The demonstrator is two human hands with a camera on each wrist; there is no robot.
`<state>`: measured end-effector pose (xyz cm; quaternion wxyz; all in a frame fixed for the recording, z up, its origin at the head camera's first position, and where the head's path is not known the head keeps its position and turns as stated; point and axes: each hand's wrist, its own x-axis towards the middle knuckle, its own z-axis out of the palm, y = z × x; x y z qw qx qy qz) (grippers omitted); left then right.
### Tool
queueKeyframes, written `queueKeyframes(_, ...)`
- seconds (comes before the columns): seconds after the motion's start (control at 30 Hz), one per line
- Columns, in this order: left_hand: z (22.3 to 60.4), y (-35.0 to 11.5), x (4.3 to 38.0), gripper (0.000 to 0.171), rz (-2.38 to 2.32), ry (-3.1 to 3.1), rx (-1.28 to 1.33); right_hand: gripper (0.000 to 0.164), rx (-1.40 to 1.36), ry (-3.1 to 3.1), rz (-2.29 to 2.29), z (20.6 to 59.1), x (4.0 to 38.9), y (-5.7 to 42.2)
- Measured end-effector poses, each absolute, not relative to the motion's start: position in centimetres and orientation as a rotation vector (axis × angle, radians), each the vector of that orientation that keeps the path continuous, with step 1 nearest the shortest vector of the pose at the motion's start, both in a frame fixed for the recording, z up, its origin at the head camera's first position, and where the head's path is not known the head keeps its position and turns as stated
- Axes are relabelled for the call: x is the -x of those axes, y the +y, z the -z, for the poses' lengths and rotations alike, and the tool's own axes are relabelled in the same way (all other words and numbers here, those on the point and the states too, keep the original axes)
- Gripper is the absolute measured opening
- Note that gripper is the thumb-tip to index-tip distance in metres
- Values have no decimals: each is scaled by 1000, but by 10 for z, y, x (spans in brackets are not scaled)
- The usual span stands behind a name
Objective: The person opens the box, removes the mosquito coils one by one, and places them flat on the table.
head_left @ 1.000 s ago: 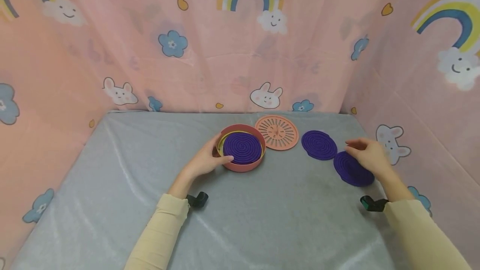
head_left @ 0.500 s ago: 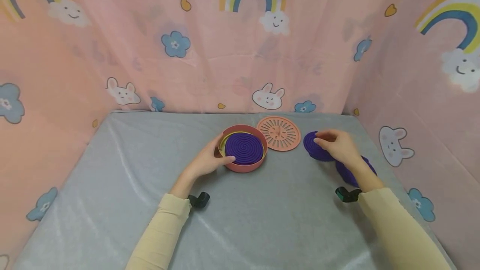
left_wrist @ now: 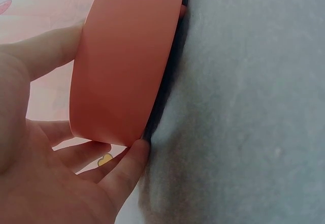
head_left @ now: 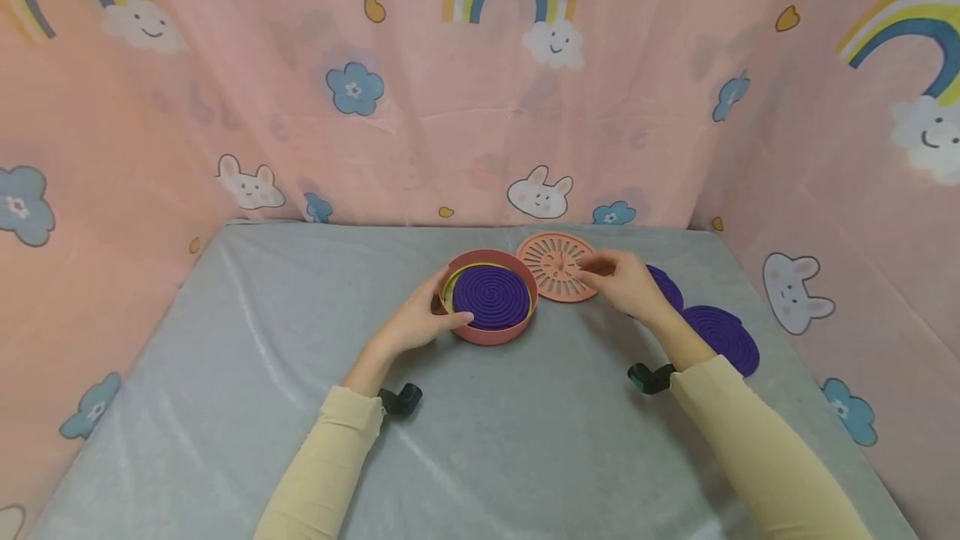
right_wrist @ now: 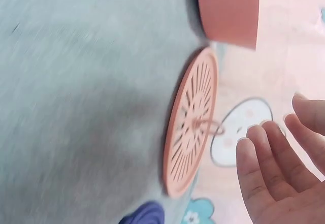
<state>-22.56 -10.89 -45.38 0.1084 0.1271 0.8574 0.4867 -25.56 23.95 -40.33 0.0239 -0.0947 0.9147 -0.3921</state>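
A round pink mosquito coil box (head_left: 489, 337) stands on the cloth, with a yellow ring-like edge and a purple mosquito coil (head_left: 491, 298) inside. My left hand (head_left: 416, 319) grips its left side, thumb at the rim; in the left wrist view the fingers reach round the box wall (left_wrist: 124, 61). The slotted pink lid (head_left: 545, 272) lies flat behind and right of the box, a small loop handle (right_wrist: 210, 126) rising from its middle. My right hand (head_left: 628, 286) hovers just right of the lid, holding nothing, its fingers relaxed and apart from the handle.
Two more purple coils lie to the right: one (head_left: 665, 283) partly hidden behind my right hand, the other (head_left: 727, 338) partly behind my forearm. A grey cloth (head_left: 525, 440) covers the table. Pink printed curtains (head_left: 420, 148) enclose the back and sides.
My right hand has travelled left from the rightmost coil, over the other coil, to the lid. My left hand stays on the box. The view has shifted slightly.
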Motion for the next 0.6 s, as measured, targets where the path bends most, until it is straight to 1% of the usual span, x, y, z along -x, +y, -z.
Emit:
queueKeyframes(0.13,454,-110,225,100,-1438,2513,-354,31,327,2800,1251,403,258,224)
queueKeyframes(0.33,454,-110,225,99,-1437,2510,-331,36,372,2781,1252,400,261,204)
queueKeyframes(0.6,452,-108,225,98,-1435,2510,-328,30,458,2803,1258,397,262,181)
